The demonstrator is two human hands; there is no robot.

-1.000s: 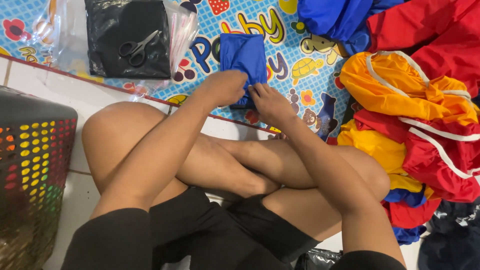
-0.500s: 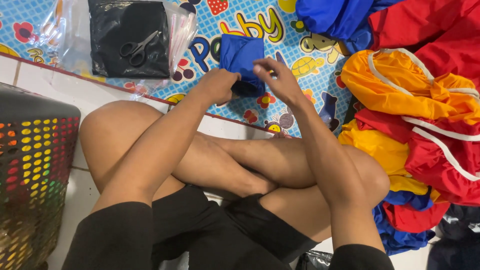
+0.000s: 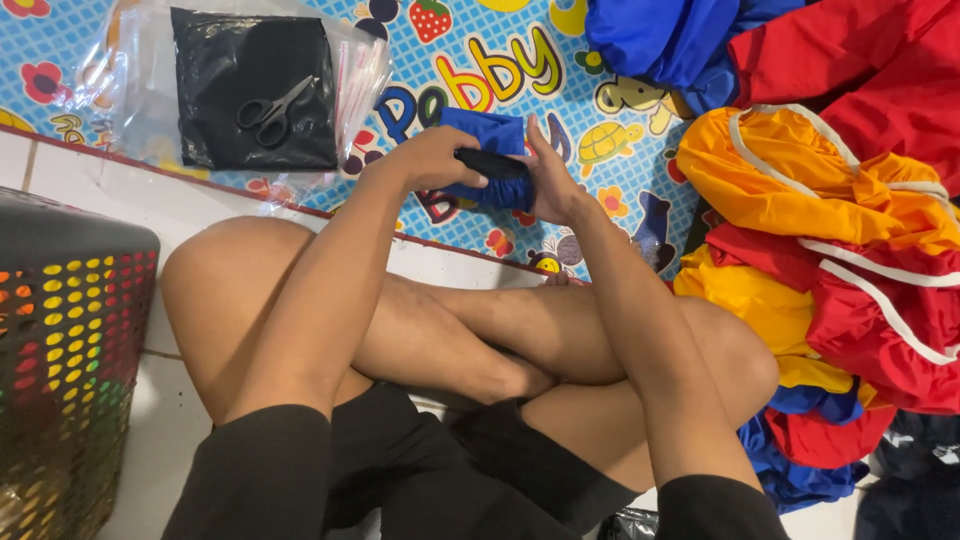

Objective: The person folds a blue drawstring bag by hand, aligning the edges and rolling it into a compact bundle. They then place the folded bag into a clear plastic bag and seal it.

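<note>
A folded blue cloth (image 3: 487, 135) is held up between both my hands, above a colourful cartoon play mat (image 3: 480, 60). My left hand (image 3: 432, 158) grips its left side, fingers curled over a dark strip on the front. Pressed flat against the right side is my right hand (image 3: 548, 172), fingers pointing up. My crossed bare legs lie below.
A black folded cloth with scissors (image 3: 272, 108) on it lies in clear plastic bags (image 3: 130, 90) at the far left. A pile of orange, red and blue garments (image 3: 840, 220) fills the right. A black perforated basket (image 3: 60, 360) stands at my left.
Both hands have lifted the blue cloth off the mat and turned it. My right hand moved from the top of it to its right side.
</note>
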